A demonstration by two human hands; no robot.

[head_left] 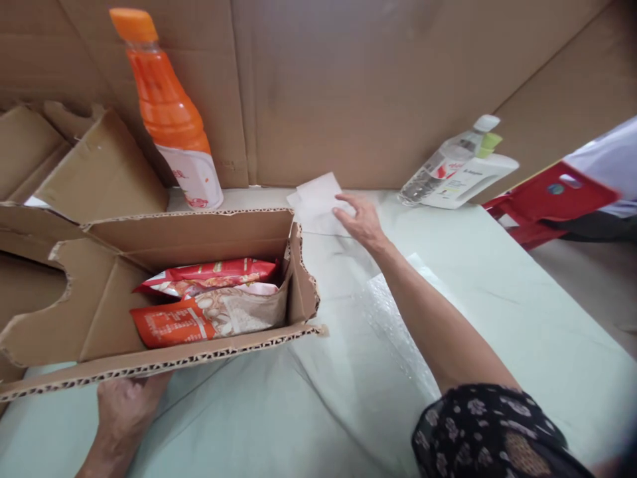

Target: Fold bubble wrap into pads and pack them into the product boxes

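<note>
Right hand point(365, 222) at white paper point(316, 196), upper centre, fingers spread; a light edge pinch avoids creasing. Left hand point(128, 401) against box point(199, 239), lower left, fingers hidden, can't tell grip. I should keep packets point(169, 323) level.

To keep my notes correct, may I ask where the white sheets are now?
In the head view, the white sheets lie on the table just above centre, between the open box and the right hand, before the cardboard wall.
</note>
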